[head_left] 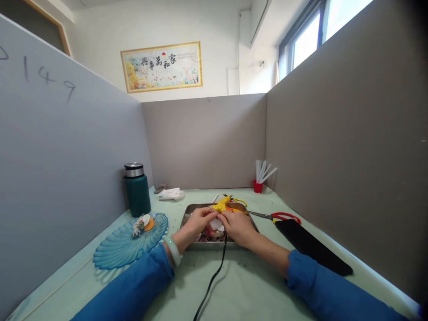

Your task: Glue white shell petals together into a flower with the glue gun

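Note:
My left hand (196, 224) and my right hand (239, 227) meet over a metal tray (187, 213) at the middle of the table. Between their fingertips sits a small white shell-like piece (217, 224), pinched from both sides. A yellow glue gun (222, 204) lies just behind the fingers on the tray, and its black cord (211, 281) runs toward me. Small pinkish pieces lie in the tray under my hands. Both sleeves are blue, and a pale bangle (173, 251) circles my left wrist.
A blue shell-shaped glass dish (123, 249) with small shells lies at the left. A dark green flask (137, 189) stands behind it. Red-handled scissors (282, 217) and a black flat case (310, 246) lie at the right. A red cup of white sticks (258, 185) stands at the back. Grey partitions enclose the table.

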The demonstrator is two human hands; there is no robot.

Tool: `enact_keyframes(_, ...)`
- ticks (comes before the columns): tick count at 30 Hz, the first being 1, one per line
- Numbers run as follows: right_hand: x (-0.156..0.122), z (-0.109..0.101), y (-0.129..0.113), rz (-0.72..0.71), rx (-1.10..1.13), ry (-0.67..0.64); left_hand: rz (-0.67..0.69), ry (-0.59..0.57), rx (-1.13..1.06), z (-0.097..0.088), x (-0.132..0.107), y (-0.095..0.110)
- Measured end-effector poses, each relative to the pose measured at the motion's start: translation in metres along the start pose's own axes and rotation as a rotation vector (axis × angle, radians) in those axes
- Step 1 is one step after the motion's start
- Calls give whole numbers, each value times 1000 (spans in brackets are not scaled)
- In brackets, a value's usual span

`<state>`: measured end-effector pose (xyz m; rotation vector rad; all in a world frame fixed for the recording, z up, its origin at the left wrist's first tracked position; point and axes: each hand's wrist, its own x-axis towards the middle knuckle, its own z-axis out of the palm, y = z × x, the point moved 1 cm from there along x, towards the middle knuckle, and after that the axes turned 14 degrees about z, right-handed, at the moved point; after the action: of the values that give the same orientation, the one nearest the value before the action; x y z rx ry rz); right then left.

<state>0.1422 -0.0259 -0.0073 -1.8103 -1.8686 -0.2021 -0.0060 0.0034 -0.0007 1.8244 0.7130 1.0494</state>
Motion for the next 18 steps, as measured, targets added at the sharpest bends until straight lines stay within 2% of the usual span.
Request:
enact_keyframes(8, 2, 4, 2, -28, 44, 1, -50, -18, 51, -1, 0, -2)
enact_keyframes(18, 2, 2, 2, -20, 55, 4, -12, 8, 79, 0, 1, -3)
